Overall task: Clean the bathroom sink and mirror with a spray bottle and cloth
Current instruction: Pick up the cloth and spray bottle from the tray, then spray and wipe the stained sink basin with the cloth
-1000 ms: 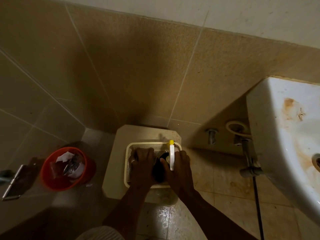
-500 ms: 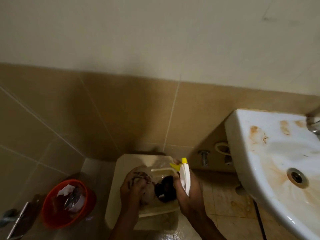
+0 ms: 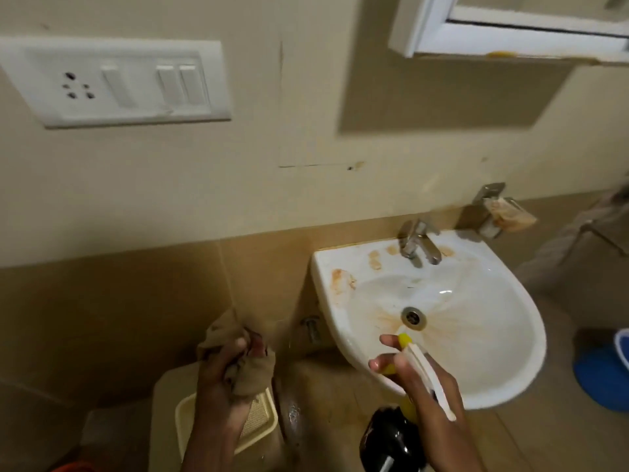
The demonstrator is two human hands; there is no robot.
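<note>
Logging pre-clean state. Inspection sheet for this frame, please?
Surface: sink white, rust-brown stains on its rim and streaking toward the drain.
Job's things: cloth bunched in left hand; spray bottle, black body, yellow nozzle toward basin, in right hand; mirror only partly in view.
Clutter: basket on floor; soap dish on wall.
Grippers: both hands closed on their items.
Cables: nothing seen.
Surroundings: switch panel, tap, blue tub.

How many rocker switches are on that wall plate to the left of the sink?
3, all on the white switch plate: one just right of the socket holes, and two side by side at its right end. None seem hidden.
</note>
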